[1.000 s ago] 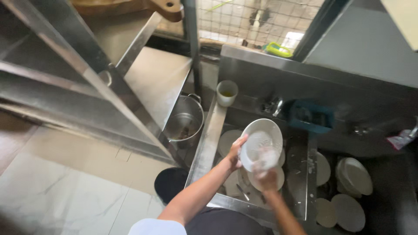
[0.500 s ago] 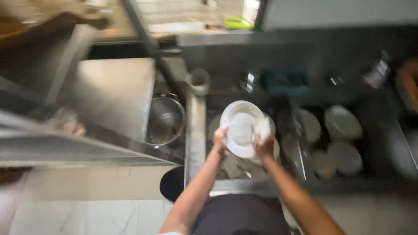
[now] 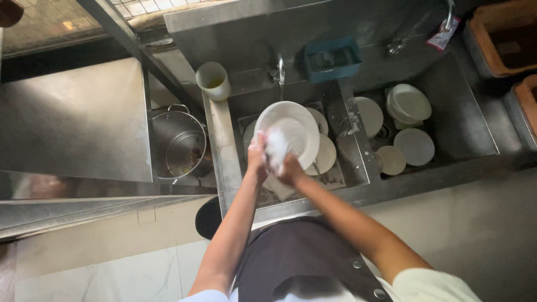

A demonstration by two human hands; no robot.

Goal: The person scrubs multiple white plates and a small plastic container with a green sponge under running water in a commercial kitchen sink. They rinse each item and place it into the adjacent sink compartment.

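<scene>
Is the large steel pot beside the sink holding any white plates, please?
No, the large steel pot holds no plates; the white plates lie in the steel sink basins.

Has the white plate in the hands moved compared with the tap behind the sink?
No. The white plate sits just below the tap, as before; only the camera shifted.

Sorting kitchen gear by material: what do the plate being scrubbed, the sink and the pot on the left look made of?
Plate: glazed white ceramic by its smooth sheen, though melamine cannot be ruled out. Sink: brushed stainless steel, grey with dull streaky reflections. Pot: polished stainless steel, with a mirror-like wall and thin loop handles. The left hand holds the plate's edge; the right hand presses a white soapy pad on it.
</scene>
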